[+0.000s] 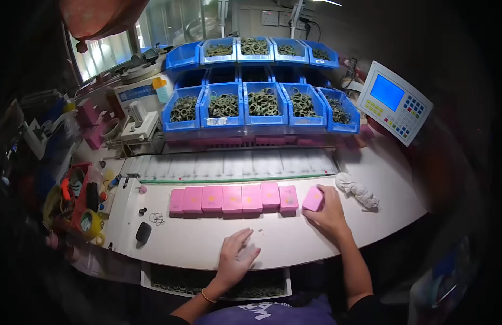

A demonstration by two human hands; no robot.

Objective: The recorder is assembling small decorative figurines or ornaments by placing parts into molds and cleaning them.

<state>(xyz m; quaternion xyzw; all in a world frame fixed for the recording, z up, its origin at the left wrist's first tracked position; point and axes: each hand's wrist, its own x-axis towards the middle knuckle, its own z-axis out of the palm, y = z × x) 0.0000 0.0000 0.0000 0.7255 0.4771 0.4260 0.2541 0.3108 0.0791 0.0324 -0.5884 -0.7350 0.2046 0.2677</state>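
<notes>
My right hand (330, 214) grips a pink block (313, 199), thumb on its near side and fingers round its right side. The block is slightly tilted beside the right end of a row. Several similar pink blocks (232, 199) make up that row across the white worktop (196, 241), most of them touching. The rightmost one (288, 198) stands a little apart from its neighbour. My left hand (237, 256) is near the front edge of the worktop, below the row. Its fingers are apart and it holds nothing.
Blue bins (225, 106) full of dark rings rise in tiers at the back. An open drawer (218, 286) with similar pieces lies under the front edge. A white cloth (357, 192) rests at right, below a control panel (394, 103). A black oval object (143, 233) sits at left.
</notes>
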